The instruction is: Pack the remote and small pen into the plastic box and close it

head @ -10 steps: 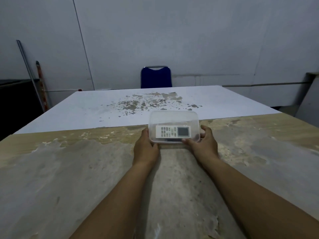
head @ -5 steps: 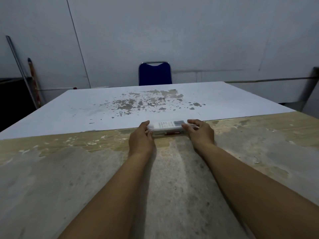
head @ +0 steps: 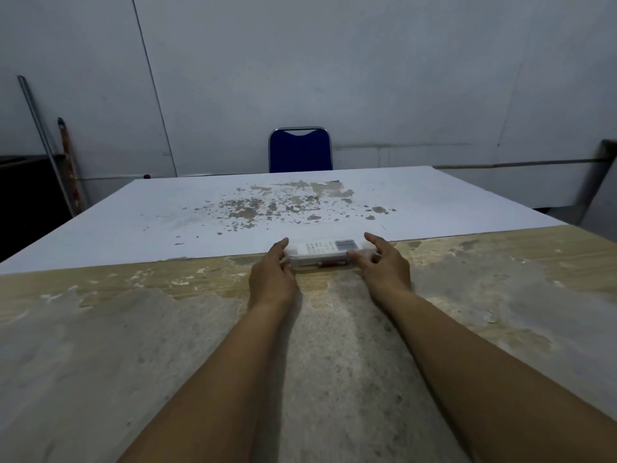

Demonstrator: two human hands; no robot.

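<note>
We log: closed box (head: 329, 254) flat on table (head: 133, 329), remote (head: 325, 245) and pen (head: 329, 263) inside; left hand (head: 272, 272) touching its end, right hand (head: 384, 262) beside it, fingers spread.

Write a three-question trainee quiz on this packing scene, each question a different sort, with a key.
1. True or false: the plastic box rests on the table between the left hand and right hand.
2. Which item shows through the top of the box? A) white remote B) phone C) stapler
3. Fill in: beyond the far table edge stands a blue ____.

Key
1. True; the box sits flat, with a hand at each end.
2. A; a small pen also shows through the near wall.
3. chair
</note>
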